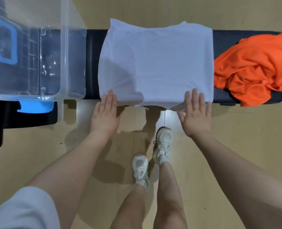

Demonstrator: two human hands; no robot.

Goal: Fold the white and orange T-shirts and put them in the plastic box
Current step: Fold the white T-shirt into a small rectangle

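A dark bench point(223, 38) is running across a wooden floor point(37, 162), carrying everything. The clear plastic box point(42, 63) is sitting at its left end, holding neither shirt. The white T-shirt point(156, 63) is lying partly folded in the middle, its near edge hanging over the bench. The orange T-shirt point(256, 66) is lying crumpled on the right end. The left hand point(104, 113) and right hand point(195, 111) are resting flat, fingers straight, on the white shirt's near edge. White sneakers point(163, 144) are standing below.
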